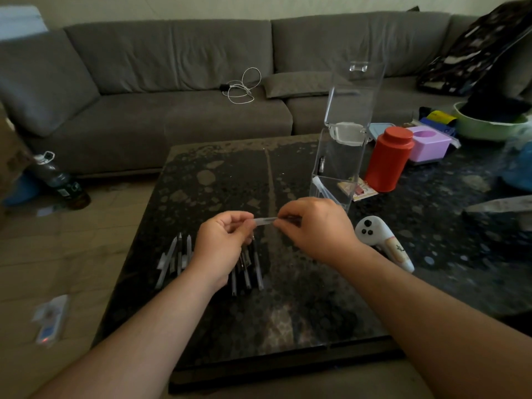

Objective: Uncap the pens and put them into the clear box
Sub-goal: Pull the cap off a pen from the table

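Both hands hold one pen [266,220] between them. Left hand [227,240] fingers pinch one end, right hand [313,226] fingers pinch the other. Pull straight apart, slowly. The clear box [339,168] waits just past the right fingers.

A long grey fabric sofa [172,82] carries a coiled white charger cable [241,86]. On the dark speckled stone desk [230,174] stand a red cylindrical tin [388,159], a pink plastic box [429,145] and a white game controller [383,240]. A dark bottle [62,182] lies on the floor.
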